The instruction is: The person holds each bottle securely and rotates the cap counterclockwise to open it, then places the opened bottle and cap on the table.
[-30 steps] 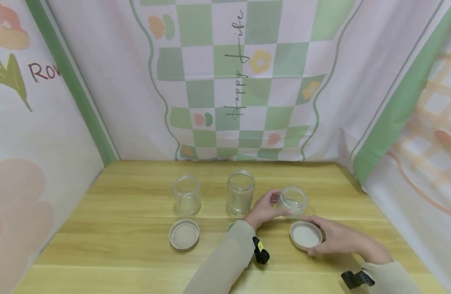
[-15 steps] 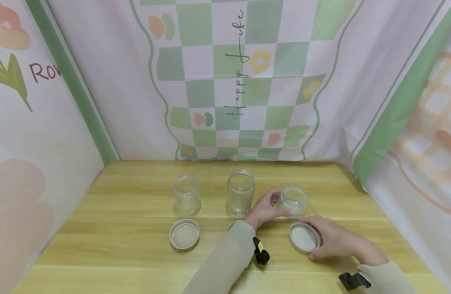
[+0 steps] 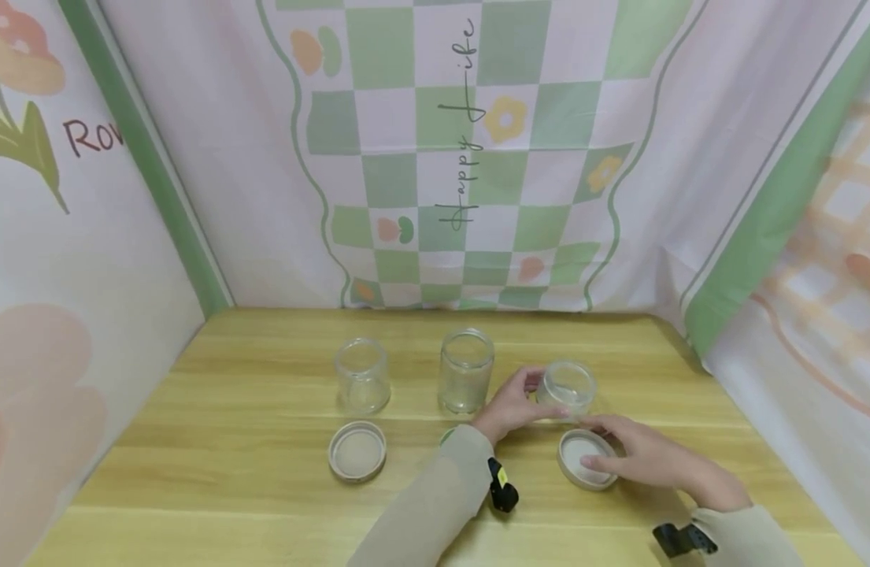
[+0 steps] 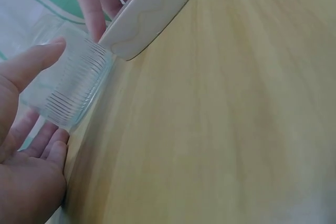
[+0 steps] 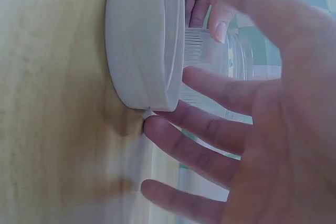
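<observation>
A short clear glass jar (image 3: pixel 568 390) stands at the right of the row, uncapped. My left hand (image 3: pixel 516 405) holds it from the left, fingers behind and thumb in front; the left wrist view shows its ribbed lower wall (image 4: pixel 79 82). Just nearer lies a round pale lid (image 3: pixel 583 461), inner side up. My right hand (image 3: pixel 643 457) is at the lid's right side, its thumb reaching over the inside. In the right wrist view the fingers (image 5: pixel 194 153) are spread and fairly straight, tips right at the lid's edge (image 5: pixel 139 40).
Two more uncapped glass jars, a left one (image 3: pixel 362 378) and a taller middle one (image 3: pixel 466 374), stand on the wooden table (image 3: pixel 215 441). Another upturned lid (image 3: pixel 357 452) lies before the left jar. A green-edged round thing (image 3: pixel 446 435) is mostly hidden by the left sleeve (image 3: pixel 435 496).
My right thumb has moved from the lid's near rim to over its inside. The lid has shifted slightly and lies a bit differently. My left hand stays at the jar.
</observation>
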A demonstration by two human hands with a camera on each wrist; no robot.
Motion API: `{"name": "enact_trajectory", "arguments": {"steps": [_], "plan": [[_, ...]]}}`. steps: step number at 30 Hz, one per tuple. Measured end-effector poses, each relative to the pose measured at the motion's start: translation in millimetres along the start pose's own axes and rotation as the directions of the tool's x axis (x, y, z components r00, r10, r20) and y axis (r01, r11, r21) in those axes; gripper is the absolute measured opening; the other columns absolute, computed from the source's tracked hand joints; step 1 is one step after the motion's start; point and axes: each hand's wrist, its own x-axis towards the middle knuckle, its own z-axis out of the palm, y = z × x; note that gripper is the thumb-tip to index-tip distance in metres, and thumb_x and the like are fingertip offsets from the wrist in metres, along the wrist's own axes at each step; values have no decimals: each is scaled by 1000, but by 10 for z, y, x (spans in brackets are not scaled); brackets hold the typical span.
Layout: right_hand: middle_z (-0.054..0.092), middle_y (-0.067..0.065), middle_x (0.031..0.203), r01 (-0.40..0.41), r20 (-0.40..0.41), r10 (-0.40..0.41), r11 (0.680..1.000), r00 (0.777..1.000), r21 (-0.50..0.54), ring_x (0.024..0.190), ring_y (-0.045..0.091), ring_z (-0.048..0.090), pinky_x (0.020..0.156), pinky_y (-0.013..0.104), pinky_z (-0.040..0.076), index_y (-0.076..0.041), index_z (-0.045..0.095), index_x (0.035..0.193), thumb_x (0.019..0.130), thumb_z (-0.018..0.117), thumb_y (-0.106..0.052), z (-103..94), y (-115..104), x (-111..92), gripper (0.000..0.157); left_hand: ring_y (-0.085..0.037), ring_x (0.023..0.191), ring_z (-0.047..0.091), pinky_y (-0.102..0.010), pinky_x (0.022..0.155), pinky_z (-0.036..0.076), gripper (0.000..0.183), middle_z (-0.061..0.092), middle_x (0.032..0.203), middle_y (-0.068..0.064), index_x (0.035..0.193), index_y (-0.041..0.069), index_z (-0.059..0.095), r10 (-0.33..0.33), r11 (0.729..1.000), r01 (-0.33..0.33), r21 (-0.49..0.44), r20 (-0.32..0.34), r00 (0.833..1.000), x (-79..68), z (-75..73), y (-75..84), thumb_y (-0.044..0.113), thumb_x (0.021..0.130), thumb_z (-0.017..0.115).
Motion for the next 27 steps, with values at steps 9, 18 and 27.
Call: {"name": "enact_trajectory", "arguments": {"steps": [9,18,27], "plan": [[65,21,116,12,-81,-9,999,997,42,99,33,65,80,45,59,6,57,129,98,67,-23,-53,-22,12,45,-15,119,55,-41,101,48,69,59,128,10,135,25,55,-22,999,24,-41,37,999,1,-35,-15,25,76,90],[69,11,113,59,-180,-66,997,981,-43,94,21,66,79,47,57,-4,65,123,96,70,-19,-121,-20,43,32,-22,125,54,-43,99,50,77,57,137,2,143,22,50,-37,999,39,-37,66,997,-114,-127,46,29,77,89],[71,5,112,90,-254,-106,993,961,-76,93,8,64,79,51,56,-7,69,118,95,70,-16,-161,-70,81,24,-28,129,51,-43,103,47,74,52,144,-6,145,20,48,-7,998,1,57,108,994,-237,-278,134,29,81,86]]}}
